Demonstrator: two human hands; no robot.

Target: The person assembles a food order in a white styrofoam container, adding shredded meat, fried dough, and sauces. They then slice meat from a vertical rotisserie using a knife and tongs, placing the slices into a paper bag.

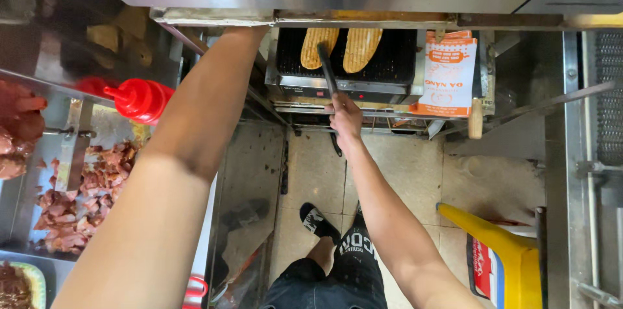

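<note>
Two toasted flat bread loaves (341, 48) lie side by side on a black ribbed grill (397, 56) under a steel hood. My right hand (344, 118) grips black tongs (328, 67), and their tips sit between the two loaves. My left arm stretches up along the left of the grill. Its hand is hidden behind the steel ledge (214, 17) above the grill.
A red squeeze bottle (140, 100) and a tray of chopped meat (84, 198) sit on the counter at left. Orange-and-white paper bags (448, 75) stand right of the grill. A yellow stool (506, 247) stands on the tiled floor by my foot (318, 221).
</note>
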